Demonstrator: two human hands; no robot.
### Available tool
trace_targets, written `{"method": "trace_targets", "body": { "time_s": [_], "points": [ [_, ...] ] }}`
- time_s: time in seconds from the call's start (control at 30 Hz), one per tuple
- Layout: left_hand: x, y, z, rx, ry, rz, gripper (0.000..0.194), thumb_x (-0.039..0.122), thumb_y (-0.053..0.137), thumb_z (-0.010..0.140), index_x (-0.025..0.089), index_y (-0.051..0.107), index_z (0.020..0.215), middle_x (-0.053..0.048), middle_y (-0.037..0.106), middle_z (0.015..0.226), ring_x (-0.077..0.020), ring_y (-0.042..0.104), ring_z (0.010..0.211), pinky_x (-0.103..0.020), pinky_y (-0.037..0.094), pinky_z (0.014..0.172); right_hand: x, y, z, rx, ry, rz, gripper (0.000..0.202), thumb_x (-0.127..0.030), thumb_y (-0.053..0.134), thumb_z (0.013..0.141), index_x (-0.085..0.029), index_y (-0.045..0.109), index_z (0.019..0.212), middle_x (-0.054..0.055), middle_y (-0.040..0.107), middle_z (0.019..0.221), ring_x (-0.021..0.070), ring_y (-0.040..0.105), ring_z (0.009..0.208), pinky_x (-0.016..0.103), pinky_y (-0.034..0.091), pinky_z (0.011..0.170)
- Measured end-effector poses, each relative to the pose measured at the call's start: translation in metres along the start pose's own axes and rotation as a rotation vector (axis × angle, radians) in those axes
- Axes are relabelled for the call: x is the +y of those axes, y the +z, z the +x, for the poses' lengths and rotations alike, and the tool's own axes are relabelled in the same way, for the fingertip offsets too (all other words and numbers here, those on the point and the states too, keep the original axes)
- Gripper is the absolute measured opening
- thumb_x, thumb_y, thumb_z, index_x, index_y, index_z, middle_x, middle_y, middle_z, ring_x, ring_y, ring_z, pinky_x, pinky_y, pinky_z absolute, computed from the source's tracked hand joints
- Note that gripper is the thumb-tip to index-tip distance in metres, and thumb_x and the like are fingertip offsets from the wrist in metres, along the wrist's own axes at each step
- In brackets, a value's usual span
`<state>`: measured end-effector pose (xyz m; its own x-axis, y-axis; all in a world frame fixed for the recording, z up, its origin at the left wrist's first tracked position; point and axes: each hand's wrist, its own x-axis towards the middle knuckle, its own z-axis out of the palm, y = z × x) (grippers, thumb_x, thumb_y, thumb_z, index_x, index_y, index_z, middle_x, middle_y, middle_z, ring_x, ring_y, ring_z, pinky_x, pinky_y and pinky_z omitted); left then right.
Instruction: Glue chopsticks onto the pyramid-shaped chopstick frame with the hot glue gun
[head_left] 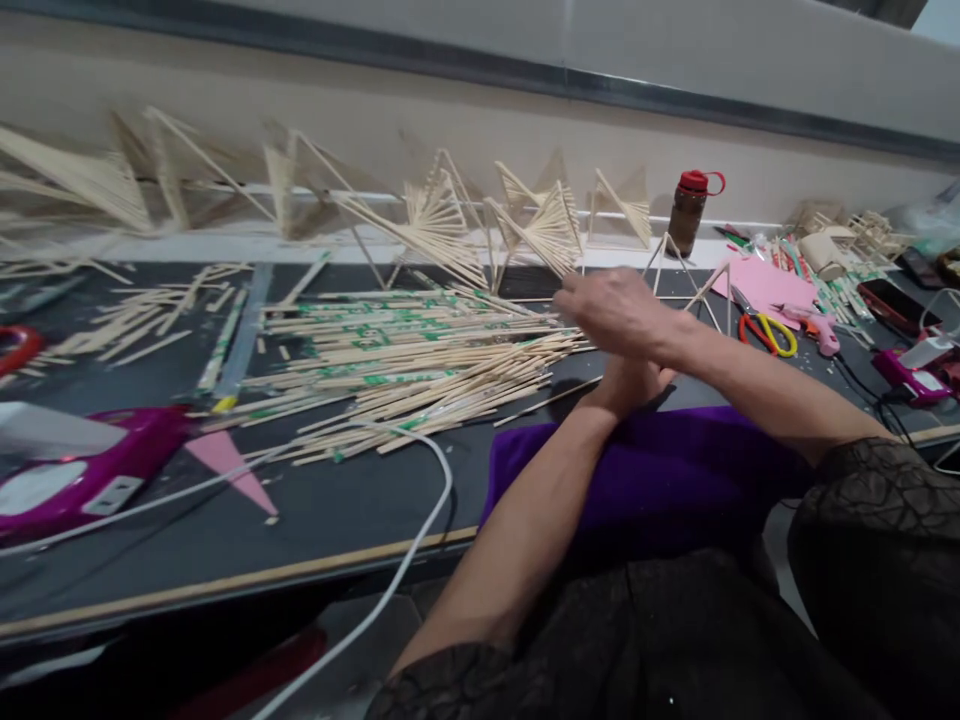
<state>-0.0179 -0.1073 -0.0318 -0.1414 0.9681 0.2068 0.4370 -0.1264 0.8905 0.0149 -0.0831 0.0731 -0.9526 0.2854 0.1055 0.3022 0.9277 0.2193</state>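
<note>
Just right of the frame's middle, the two hands came together at the right end of the pile of thin wooden sticks [450, 388], which spread leftward across the centre of the dark table [360, 515]. The right hand [611, 312] had its fingers curled, knuckles up and toward the left; whether they pinched a stick I could not tell. The left hand [634, 383] sat mostly hidden beneath the right wrist, so its grip could not be read either. Below both, the purple cloth [645, 470] hung over the table edge.

Handling such slender pieces well probably called for a light pinch near one end, with the other hand steadying lower down, since a hard squeeze could bend or snap them. The pile lay tangled with green-printed wrappers [367, 338], so lifting a single stick cleanly would have meant sliding it along its length rather than pulling upward. Elbow room mattered too: small open stick frames stood just beyond the right wrist, and a sweep that way could have toppled them. The scissors [765, 324] and pink glue gun [825, 335], at the right of the frame, were best left outside the forearm's path, and the white cable [448, 490], left of the hands, deserved equal care.
</note>
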Motion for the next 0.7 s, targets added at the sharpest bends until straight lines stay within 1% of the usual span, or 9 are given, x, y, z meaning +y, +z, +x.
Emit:
{"method": "trace_targets", "body": {
  "time_s": [0.03,0.07,0.13,0.17,0.27,0.33,0.47,0.6,0.7],
  "points": [
    [-0.003,-0.002,0.000,-0.007,0.015,0.062,0.009,0.025,0.074,0.078,0.019,0.070,0.073,-0.011,0.071,0.084,-0.0296,0.065,0.097,-0.037,0.049,0.085,0.007,-0.004,-0.003,0.036,0.055,0.043,0.028,-0.006,0.039,0.093,-0.014,0.062,0.105,0.013,0.066,0.107,0.0220,0.061,0.092,0.031,0.039,0.072],
    [-0.004,-0.005,0.001,0.001,0.033,0.130,0.015,0.024,0.074,0.076,0.019,0.067,0.064,-0.009,0.069,0.073,-0.0280,0.065,0.089,-0.036,0.048,0.081,0.015,-0.007,-0.008,0.090,0.112,0.105,0.025,-0.008,0.041,0.092,-0.014,0.062,0.103,0.012,0.066,0.104,0.0213,0.060,0.092,0.031,0.040,0.073],
    [-0.006,-0.012,0.003,0.056,0.051,0.195,0.025,0.026,0.070,0.078,0.019,0.061,0.056,-0.004,0.063,0.059,-0.0212,0.062,0.071,-0.031,0.045,0.070,0.030,-0.009,-0.022,0.209,0.198,0.276,0.019,-0.011,0.047,0.089,-0.014,0.062,0.101,0.009,0.066,0.096,0.0192,0.059,0.088,0.030,0.041,0.074],
    [-0.005,-0.017,0.004,0.109,0.038,0.157,0.027,0.029,0.067,0.079,0.019,0.060,0.056,-0.002,0.060,0.056,-0.0173,0.059,0.062,-0.029,0.043,0.064,0.037,-0.007,-0.030,0.264,0.225,0.380,0.018,-0.012,0.049,0.087,-0.015,0.061,0.099,0.007,0.065,0.091,0.0179,0.059,0.085,0.029,0.042,0.073],
    [-0.002,-0.031,0.007,0.239,-0.069,-0.182,0.024,0.035,0.062,0.082,0.018,0.063,0.066,0.002,0.058,0.057,-0.0094,0.047,0.046,-0.024,0.035,0.049,0.051,0.009,-0.056,0.381,0.289,0.710,0.019,-0.014,0.054,0.082,-0.017,0.059,0.099,0.002,0.062,0.080,0.0151,0.059,0.075,0.026,0.045,0.066],
    [0.000,-0.040,0.007,0.272,-0.109,-0.387,0.017,0.033,0.064,0.078,0.017,0.068,0.079,0.003,0.060,0.062,-0.0073,0.046,0.044,-0.022,0.031,0.044,0.056,0.023,-0.067,0.410,0.331,0.910,0.019,-0.017,0.056,0.080,-0.018,0.058,0.099,-0.001,0.061,0.075,0.0142,0.061,0.069,0.025,0.045,0.060],
    [0.002,-0.048,0.005,0.195,-0.130,-0.557,0.026,0.031,0.072,0.068,0.016,0.071,0.088,-0.001,0.068,0.073,-0.0065,0.051,0.050,-0.019,0.031,0.043,0.058,0.044,-0.070,0.422,0.395,1.173,0.011,-0.020,0.057,0.080,-0.019,0.053,0.090,-0.001,0.061,0.072,0.0143,0.065,0.065,0.022,0.043,0.051],
    [0.006,-0.046,0.001,0.074,-0.166,-0.550,0.031,0.035,0.078,0.060,0.015,0.073,0.084,-0.002,0.069,0.077,-0.0081,0.055,0.054,-0.020,0.032,0.044,0.058,0.051,-0.068,0.449,0.393,1.256,0.006,-0.023,0.055,0.084,-0.020,0.051,0.088,0.001,0.065,0.078,0.0131,0.067,0.068,0.020,0.043,0.049],
    [0.008,-0.042,-0.001,0.044,-0.176,-0.480,0.032,0.037,0.081,0.058,0.016,0.073,0.081,-0.001,0.067,0.072,-0.0082,0.053,0.054,-0.021,0.032,0.045,0.057,0.056,-0.071,0.463,0.368,1.307,0.007,-0.025,0.055,0.086,-0.020,0.051,0.089,0.001,0.066,0.080,0.0116,0.066,0.068,0.020,0.045,0.050]
  ]
}}
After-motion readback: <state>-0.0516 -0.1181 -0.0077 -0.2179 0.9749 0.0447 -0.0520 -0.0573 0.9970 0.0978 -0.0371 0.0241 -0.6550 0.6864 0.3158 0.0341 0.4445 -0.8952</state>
